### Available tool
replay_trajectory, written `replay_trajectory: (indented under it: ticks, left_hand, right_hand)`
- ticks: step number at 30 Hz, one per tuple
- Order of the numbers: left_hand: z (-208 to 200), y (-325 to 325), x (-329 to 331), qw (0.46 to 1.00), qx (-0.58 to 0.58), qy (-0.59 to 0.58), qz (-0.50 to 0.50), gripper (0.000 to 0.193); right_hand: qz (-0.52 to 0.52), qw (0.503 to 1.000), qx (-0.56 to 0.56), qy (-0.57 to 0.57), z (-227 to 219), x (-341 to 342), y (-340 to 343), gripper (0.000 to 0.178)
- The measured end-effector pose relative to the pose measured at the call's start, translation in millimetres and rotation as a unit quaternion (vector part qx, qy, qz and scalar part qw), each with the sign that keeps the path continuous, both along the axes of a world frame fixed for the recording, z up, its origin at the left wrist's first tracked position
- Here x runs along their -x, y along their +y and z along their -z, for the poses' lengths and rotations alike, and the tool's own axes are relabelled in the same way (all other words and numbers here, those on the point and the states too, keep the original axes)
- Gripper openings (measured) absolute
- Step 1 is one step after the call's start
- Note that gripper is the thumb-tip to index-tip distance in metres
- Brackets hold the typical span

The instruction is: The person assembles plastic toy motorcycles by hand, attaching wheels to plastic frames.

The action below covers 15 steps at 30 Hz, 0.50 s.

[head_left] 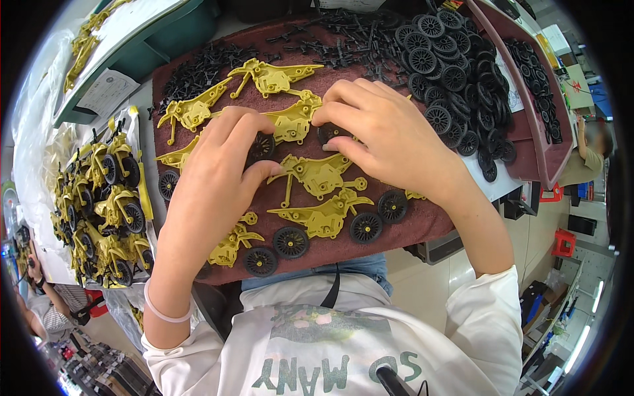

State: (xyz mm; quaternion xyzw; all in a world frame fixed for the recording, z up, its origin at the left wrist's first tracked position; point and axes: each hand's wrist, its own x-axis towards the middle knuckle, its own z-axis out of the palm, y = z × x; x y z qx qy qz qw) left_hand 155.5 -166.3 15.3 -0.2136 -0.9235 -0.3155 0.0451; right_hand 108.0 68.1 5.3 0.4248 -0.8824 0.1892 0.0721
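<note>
Maroon tray [396, 234] rests on the person's lap, lined like cloth; holds yellow motorbike frames [320, 175] spread across its middle and left, loose black wheels [456, 72] heaped at its far right corner, small black frame parts [343, 43] along the far edge; several frames near the front edge already carry wheels, e.g. black wheel [290, 242] by the front edge. Second maroon tray [538, 132] leans at the right, more black wheels in it. Clear plastic bag [99, 198] left of the tray, full of finished yellow bikes with black wheels.

Left hand [214, 178] over the tray's left middle, fingers curled, tips pinching a black wheel [262, 146] against the rear of a yellow frame [294, 122]; grip closed on wheel. Right hand [383, 132] at the tray's centre, fingers bent down, thumb and forefinger pressing another black wheel [328, 132] at the same frame's other end; clenched on it. White wristband [165, 310] on left wrist.
</note>
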Motion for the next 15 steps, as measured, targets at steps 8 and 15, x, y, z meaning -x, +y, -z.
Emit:
replay_trajectory:
  ticks: [8, 15]
  left_hand:
    - [-1.9, -3.2, -3.7, 0.999, 0.003, -0.052, 0.004, 0.031]
    - [2.7, -8.1, -1.8, 0.999, 0.026, -0.022, 0.042, 0.033]
  right_hand:
    - [0.006, 1.0, -0.001, -0.027, -3.8, -1.6, 2.6, 0.024]
    - [-0.004, 1.0, 0.0, 0.006, -0.9, -0.8, 2.8, 0.024]
